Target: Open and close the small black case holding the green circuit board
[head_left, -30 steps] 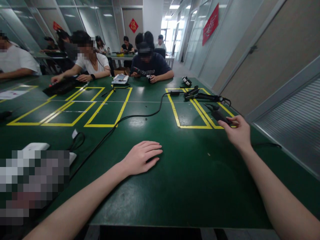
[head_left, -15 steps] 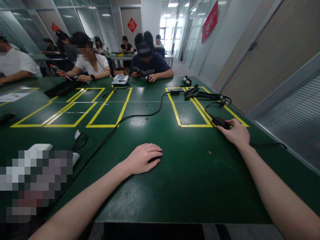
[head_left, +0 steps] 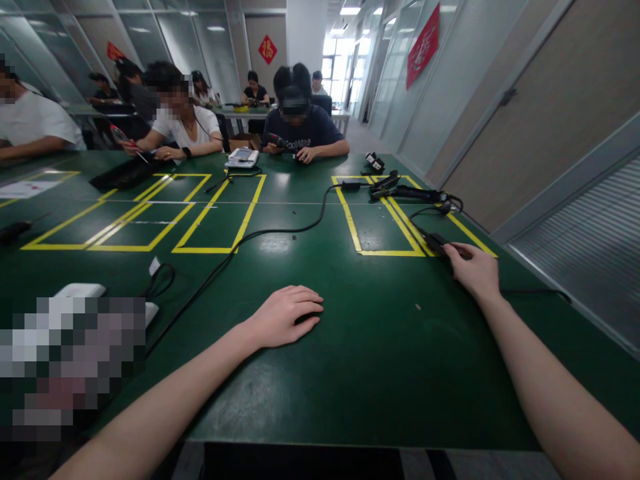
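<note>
My left hand point(head_left: 290, 317) rests palm down on the green table point(head_left: 350, 387), its fingers loosely stretched and nothing in it. Further right, my right hand point(head_left: 475, 270) pinches the near end of a black power adapter point(head_left: 436, 243), a small box low over or on the tabletop; which of these I cannot tell. One thin cable leads from its far end to a black plug point(head_left: 445, 207). Another cable point(head_left: 535, 292) runs off to the right behind my wrist. Black handheld tools point(head_left: 410, 192) lie just beyond, across yellow tape lines.
A long black cable point(head_left: 260, 233) crosses the table from lower left to a small inline black box point(head_left: 353, 187). White devices point(head_left: 80, 291), partly pixelated, sit at left. A black-and-white item point(head_left: 374, 162) lies at the far edge. Across the table, people handle tools.
My right hand has shifted slightly along the adapter, toward its near end, and the adapter now looks flatter. My left hand has stayed in place.
</note>
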Tool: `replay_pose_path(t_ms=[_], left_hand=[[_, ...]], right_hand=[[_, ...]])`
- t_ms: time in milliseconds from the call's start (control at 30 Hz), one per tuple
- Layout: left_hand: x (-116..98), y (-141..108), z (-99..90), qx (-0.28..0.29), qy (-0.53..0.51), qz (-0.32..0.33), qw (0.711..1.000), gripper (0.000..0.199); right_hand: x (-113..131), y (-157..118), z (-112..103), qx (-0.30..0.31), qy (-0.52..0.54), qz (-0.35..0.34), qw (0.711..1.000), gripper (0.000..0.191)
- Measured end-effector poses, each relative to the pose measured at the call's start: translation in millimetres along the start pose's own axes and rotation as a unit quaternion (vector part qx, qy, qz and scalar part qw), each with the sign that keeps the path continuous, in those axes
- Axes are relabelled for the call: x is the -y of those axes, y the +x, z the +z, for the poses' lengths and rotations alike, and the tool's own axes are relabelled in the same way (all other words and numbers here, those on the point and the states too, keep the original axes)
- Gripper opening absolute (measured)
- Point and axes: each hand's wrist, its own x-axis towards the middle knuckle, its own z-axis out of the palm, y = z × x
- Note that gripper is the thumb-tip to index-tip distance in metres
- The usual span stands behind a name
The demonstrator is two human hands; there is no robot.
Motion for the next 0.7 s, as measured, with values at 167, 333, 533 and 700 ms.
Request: replay_pose_path(t_ms=[167,333,533,700], left_hand=[[0,0,-0.3,0.0,-0.004,-0.001,1.0,0.02],[-1,0,-2.2,0.004,-0.006,-0.004,1.0,0.02],[-3,1,-3.5,0.007,-0.01,-0.007,1.0,0.02],[-2,1,-2.8,0.007,-0.012,-0.007,1.0,0.022]], right_hand=[[2,-3,-1,0.015,0.013,-0.038,0.999,0.056],[9,-7,-3,0.019,0.021,-0.019,0.999,0.054],[14,-7,-5,-0.022,0.024,0.023,0.999,0.053],[9,-1,-4,-0.016,0.017,0.052,0.998,0.051]])
